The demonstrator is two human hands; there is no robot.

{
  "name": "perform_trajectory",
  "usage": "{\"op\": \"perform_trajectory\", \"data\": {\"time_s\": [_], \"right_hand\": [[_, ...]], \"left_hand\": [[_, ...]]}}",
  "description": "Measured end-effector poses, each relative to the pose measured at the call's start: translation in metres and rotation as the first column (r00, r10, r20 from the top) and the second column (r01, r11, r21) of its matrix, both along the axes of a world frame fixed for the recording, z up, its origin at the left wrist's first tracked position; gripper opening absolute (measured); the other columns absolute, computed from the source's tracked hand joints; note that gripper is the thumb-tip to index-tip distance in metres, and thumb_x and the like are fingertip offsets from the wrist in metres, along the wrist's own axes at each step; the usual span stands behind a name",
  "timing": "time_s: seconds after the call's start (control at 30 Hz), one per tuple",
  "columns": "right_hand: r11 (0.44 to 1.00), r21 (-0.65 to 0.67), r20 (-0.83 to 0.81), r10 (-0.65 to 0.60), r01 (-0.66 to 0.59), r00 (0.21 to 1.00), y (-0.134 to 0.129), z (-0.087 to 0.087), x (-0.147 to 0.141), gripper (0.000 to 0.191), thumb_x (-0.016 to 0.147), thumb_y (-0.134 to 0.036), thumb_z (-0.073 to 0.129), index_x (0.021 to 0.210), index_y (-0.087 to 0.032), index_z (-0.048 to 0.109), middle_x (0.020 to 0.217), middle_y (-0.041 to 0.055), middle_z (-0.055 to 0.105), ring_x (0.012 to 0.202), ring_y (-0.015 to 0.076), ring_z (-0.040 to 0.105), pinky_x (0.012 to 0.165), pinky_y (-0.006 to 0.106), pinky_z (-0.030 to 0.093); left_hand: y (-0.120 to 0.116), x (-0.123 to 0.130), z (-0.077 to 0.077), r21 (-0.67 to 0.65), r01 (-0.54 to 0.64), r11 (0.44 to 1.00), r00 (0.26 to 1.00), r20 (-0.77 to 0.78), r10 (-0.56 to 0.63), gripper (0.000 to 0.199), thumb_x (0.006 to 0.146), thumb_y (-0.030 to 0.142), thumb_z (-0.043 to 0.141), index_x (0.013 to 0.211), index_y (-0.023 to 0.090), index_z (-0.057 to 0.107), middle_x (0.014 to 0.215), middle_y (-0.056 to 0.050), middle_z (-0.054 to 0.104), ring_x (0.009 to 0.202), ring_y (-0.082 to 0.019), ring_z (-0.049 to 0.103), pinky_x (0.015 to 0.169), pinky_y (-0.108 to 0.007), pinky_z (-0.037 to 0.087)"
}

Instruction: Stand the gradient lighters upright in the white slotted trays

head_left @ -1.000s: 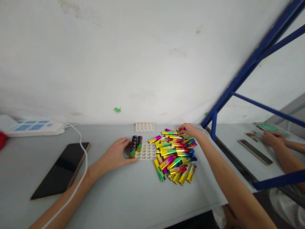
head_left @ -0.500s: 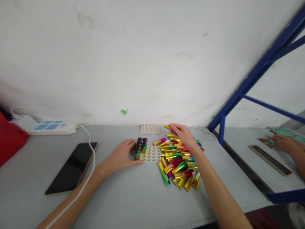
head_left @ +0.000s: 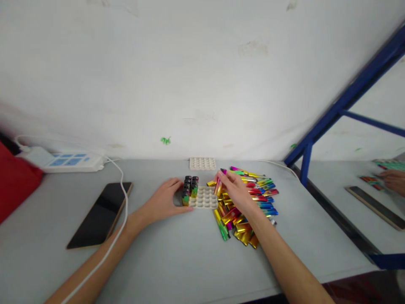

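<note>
Now that the right hand [head_left: 237, 192] has moved from the pile's far side, it is positioned at the right end of the cream moulded tray with round pockets [head_left: 205, 202]. Its fingers grasp one magenta-and-gold metallic lighter [head_left: 218, 187], which has been turned from nearly level to steeply upright, dark end up. This unit is therefore separated from the loose heap of multicoloured metallic lighters [head_left: 230, 215] but not seated; contact with the tray cannot be determined. The left hand [head_left: 164, 202] remains at the tray's left end, fingers spread in a curve beside two rows of upright black-topped lighters [head_left: 187, 188]; pressure cannot be confirmed. The tray lies on the grey tabletop [head_left: 158, 261]. No brand, label or lettering is legible; the green wall mark [head_left: 165, 140] forms no readable characters.
</note>
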State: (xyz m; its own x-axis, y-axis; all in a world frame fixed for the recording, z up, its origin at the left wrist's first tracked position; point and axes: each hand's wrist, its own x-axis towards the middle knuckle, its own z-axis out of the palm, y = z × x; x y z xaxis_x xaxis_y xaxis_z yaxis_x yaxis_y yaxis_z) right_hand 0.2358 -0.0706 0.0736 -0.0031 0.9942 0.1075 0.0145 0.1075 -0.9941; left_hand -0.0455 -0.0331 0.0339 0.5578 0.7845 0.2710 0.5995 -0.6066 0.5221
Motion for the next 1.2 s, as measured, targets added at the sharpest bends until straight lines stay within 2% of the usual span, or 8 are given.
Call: {"op": "perform_trajectory", "data": {"time_s": [0.1,0.2,0.33,0.57,0.77,0.97,1.1,1.2], "right_hand": [[0.993,-0.023,-0.010,0.114,-0.114,0.993,-0.005,-0.001,-0.009,0.069,0.088,-0.094,0.066,0.081,-0.026,0.059,0.073,-0.0014,0.061,0.067,0.0176,0.059,0.065,0.031,0.055],[0.978,-0.098,-0.067,0.181,-0.187,0.981,-0.010,-0.005,-0.020,0.067,0.090,-0.095,0.062,0.084,-0.029,0.051,0.066,-0.0072,0.046,0.054,0.0141,0.043,0.052,0.028,0.046],[0.995,-0.089,0.078,0.042,-0.035,0.996,-0.015,-0.010,-0.030,0.066,0.091,-0.090,0.064,0.075,-0.029,0.044,0.062,-0.0080,0.035,0.053,0.0128,0.030,0.047,0.027,0.027],[0.991,0.071,0.355,-0.133,0.115,0.925,-0.021,-0.009,-0.033,0.049,0.093,-0.055,0.060,0.060,-0.027,0.038,0.058,-0.0049,0.037,0.060,0.0145,0.037,0.060,0.031,0.027],[0.987,0.094,0.430,-0.157,0.128,0.889,-0.021,-0.011,-0.035,0.041,0.096,-0.046,0.056,0.063,-0.027,0.039,0.059,-0.0041,0.046,0.061,0.0159,0.043,0.062,0.031,0.029],[0.980,0.195,0.508,-0.069,-0.036,0.859,-0.027,-0.003,-0.032,0.037,0.116,-0.050,0.044,0.087,-0.028,0.048,0.073,-0.0022,0.059,0.070,0.0199,0.057,0.067,0.031,0.039],[0.918,0.348,0.653,-0.093,-0.189,0.752,-0.030,-0.001,-0.029,0.037,0.120,-0.044,0.040,0.089,-0.027,0.050,0.096,0.0065,0.068,0.092,0.0245,0.065,0.083,0.034,0.047],[0.911,0.344,0.728,-0.105,-0.228,0.677,-0.029,-0.004,-0.027,0.036,0.120,-0.042,0.044,0.089,-0.027,0.051,0.091,0.0052,0.068,0.086,0.0241,0.065,0.080,0.034,0.046]], "left_hand": [[-0.001,0.000,0.001,-0.012,-0.007,1.000,1.000,0.002,0.007,0.065,0.072,0.068,0.095,0.115,0.024,0.075,0.127,-0.013,0.077,0.120,-0.040,0.073,0.109,-0.055,0.061],[-0.002,0.001,0.002,-0.005,-0.031,1.000,1.000,-0.004,0.031,0.067,0.070,0.070,0.095,0.114,0.024,0.076,0.126,-0.014,0.077,0.121,-0.041,0.073,0.109,-0.056,0.061],[-0.003,0.001,0.002,-0.009,-0.027,1.000,1.000,-0.007,0.027,0.066,0.071,0.068,0.096,0.116,0.025,0.075,0.129,-0.013,0.077,0.125,-0.041,0.072,0.112,-0.056,0.060],[-0.003,0.001,0.004,-0.016,-0.015,1.000,1.000,-0.020,0.015,0.066,0.072,0.064,0.096,0.119,0.024,0.074,0.131,-0.015,0.076,0.124,-0.040,0.072,0.111,-0.055,0.060],[-0.001,0.000,0.000,0.022,-0.003,1.000,1.000,-0.021,0.003,0.068,0.076,0.068,0.093,0.119,0.020,0.074,0.128,-0.016,0.075,0.120,-0.040,0.072,0.110,-0.057,0.060],[-0.001,0.000,-0.002,0.044,0.004,0.999,1.000,-0.009,-0.004,0.066,0.073,0.071,0.094,0.114,0.024,0.075,0.124,-0.013,0.077,0.118,-0.039,0.072,0.106,-0.053,0.061],[-0.002,0.001,-0.001,0.039,-0.003,0.999,1.000,-0.027,0.005,0.062,0.074,0.067,0.096,0.114,0.024,0.074,0.124,-0.013,0.077,0.120,-0.039,0.072,0.106,-0.052,0.061],[-0.004,0.001,0.000,0.038,-0.006,0.999,0.999,-0.033,0.007,0.062,0.074,0.065,0.096,0.115,0.023,0.074,0.127,-0.013,0.077,0.121,-0.039,0.072,0.108,-0.052,0.060]]}}
